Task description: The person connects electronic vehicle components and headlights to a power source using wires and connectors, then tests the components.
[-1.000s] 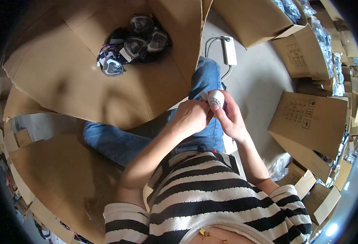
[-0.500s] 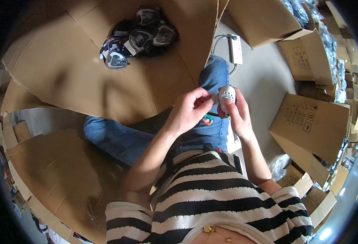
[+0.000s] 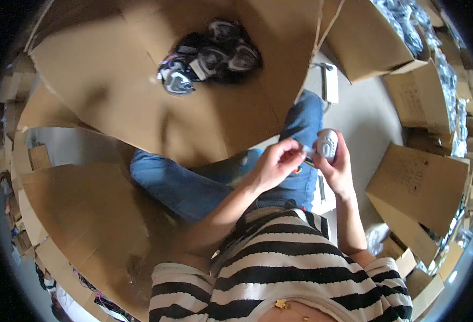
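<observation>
My right hand (image 3: 337, 163) is closed round a white oval device with buttons (image 3: 327, 145), its button side facing up. Close beside it, my left hand (image 3: 280, 165) pinches a small pale translucent piece (image 3: 308, 152) at the device's left edge; whether the two are joined I cannot tell. Thin coloured wires (image 3: 313, 162) show just under the device. Below my left fingertips is a small red and green thing (image 3: 297, 169), partly hidden. Both hands are over my jeans-clad right leg (image 3: 304, 118).
A large open carton (image 3: 215, 115) stands ahead, with several dark, clear-fronted items (image 3: 212, 60) inside. On the floor to its right lies a white power strip (image 3: 330, 83). Cartons (image 3: 416, 180) crowd the right side, some filled with plastic-wrapped goods (image 3: 403, 24). Brown cardboard (image 3: 80, 214) lies at left.
The whole scene has shifted right and slightly down in view. My right thumb has moved off the device's buttons to its lower edge. My left hand still pinches close beside it.
</observation>
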The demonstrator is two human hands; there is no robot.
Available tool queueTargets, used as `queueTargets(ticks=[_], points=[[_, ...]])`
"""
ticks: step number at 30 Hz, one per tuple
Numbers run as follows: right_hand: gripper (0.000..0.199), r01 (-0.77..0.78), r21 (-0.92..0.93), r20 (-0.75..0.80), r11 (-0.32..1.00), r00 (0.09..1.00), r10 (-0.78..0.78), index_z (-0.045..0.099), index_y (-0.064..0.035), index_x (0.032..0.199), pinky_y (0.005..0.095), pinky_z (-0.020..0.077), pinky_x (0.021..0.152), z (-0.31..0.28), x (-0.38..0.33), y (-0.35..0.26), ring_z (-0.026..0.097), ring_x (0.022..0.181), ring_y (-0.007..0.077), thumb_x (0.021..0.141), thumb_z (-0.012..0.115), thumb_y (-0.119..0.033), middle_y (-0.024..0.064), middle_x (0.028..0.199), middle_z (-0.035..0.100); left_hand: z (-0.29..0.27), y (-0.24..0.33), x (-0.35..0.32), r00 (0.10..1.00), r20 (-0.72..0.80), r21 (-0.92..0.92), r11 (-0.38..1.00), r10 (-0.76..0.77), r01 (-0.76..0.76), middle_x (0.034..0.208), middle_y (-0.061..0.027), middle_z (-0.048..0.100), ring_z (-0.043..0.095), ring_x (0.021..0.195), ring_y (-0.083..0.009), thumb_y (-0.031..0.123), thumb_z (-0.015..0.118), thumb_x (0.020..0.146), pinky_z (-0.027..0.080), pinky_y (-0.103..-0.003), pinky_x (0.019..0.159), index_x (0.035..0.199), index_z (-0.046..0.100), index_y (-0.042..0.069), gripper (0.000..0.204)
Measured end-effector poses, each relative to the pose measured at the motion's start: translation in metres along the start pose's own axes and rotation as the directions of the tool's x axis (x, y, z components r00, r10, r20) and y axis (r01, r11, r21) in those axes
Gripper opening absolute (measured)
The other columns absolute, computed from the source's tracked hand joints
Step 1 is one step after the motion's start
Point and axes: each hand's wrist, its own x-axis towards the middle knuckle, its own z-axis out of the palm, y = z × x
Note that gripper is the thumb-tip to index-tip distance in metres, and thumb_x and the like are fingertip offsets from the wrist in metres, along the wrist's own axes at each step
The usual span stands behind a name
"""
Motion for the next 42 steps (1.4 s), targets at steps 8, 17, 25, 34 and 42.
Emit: queueTargets(ticks=[8,17,25,34,42], points=[[0.027,-0.086,0.101,0.075,0.991,0.994,0.079,0.042,-0.0019,0.098,0.0228,0.0418,0.060,-0.015,-0.009,-0.003,0.047,0.067,0.0087,0.072,0.049,-0.001,0.0034,0.080,0.047,-0.103,0.194,0.009,0.348,0.096,0.993,-0.068,0.932,-0.093,0.093,-0.0094,0.053,0.050,0.090,-0.0194,0.019,0.060,0.073,0.040,-0.030,0.077,0.092,0.053,0.004,0.025],[0.028,-0.022,-0.046,0.011,0.999,1.000,0.023,0.042,-0.0042,0.097,0.0220,0.0377,0.059,-0.024,-0.035,0.019,0.045,0.067,0.0101,0.070,0.049,-0.003,0.0055,0.073,0.047,-0.178,0.338,0.049,0.632,-0.115,0.778,-0.326,0.766,0.537,0.100,-0.0096,0.055,0.053,0.090,-0.0266,0.031,0.053,0.073,0.043,-0.038,0.075,0.102,0.053,0.014,0.034],[0.035,-0.043,-0.013,0.189,0.999,0.981,0.045,0.042,-0.0034,0.101,0.0246,0.0385,0.068,-0.031,-0.081,0.022,0.048,0.077,0.0131,0.067,0.049,-0.001,0.0063,0.082,0.050,-0.076,0.220,-0.082,0.611,0.243,0.757,-0.541,0.754,0.366,0.092,-0.0033,0.057,0.054,0.080,-0.0254,0.017,0.057,0.068,0.045,-0.035,0.068,0.099,0.055,0.016,0.031],[0.031,0.166,-0.053,0.324,0.985,0.936,-0.140,0.043,-0.0026,0.099,0.0239,0.0386,0.060,-0.021,-0.067,-0.006,0.049,0.071,0.0140,0.069,0.050,-0.005,0.0063,0.079,0.052,-0.137,0.293,-0.013,0.553,-0.092,0.763,-0.299,0.828,0.574,0.096,-0.0038,0.057,0.055,0.086,-0.0254,0.039,0.053,0.073,0.044,-0.033,0.070,0.104,0.053,0.025,0.033],[0.036,0.059,-0.274,0.171,0.960,0.985,-0.012,0.046,-0.0024,0.099,0.0251,0.0407,0.054,-0.019,-0.057,-0.026,0.053,0.069,0.0186,0.064,0.053,-0.005,0.0102,0.084,0.055,-0.153,0.259,0.033,0.060,0.499,0.762,-0.471,0.865,0.445,0.092,-0.0106,0.057,0.054,0.086,-0.0250,0.023,0.055,0.074,0.041,-0.034,0.075,0.093,0.057,0.011,0.023]])
